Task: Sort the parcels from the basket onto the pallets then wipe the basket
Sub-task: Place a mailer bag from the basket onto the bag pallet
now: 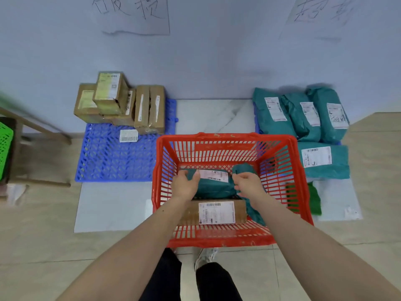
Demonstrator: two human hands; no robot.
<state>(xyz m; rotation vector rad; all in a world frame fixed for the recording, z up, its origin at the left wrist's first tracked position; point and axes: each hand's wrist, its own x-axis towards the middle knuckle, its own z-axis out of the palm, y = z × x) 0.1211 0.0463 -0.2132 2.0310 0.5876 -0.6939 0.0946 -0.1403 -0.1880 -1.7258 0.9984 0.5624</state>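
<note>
A red plastic basket (225, 141) stands on the floor in front of me. Inside lie a teal bagged parcel (213, 187) with a white label and, nearer to me, a brown cardboard box (239, 210) with a label. My left hand (184, 185) grips the teal parcel's left end. Its right end is held by my right hand (248, 184), fingers curled into the bag. Several cardboard boxes (121, 103) are stacked at the back of the blue pallet (108, 157) on the left. Several teal bags (303, 118) cover the pallet on the right.
A loose label (128, 135) lies on the blue pallet. A green cloth (312, 198) lies on the floor right of the basket. A green crate (5, 146) and a wooden frame (39, 127) stand at the far left. Two paper signs hang on the wall behind.
</note>
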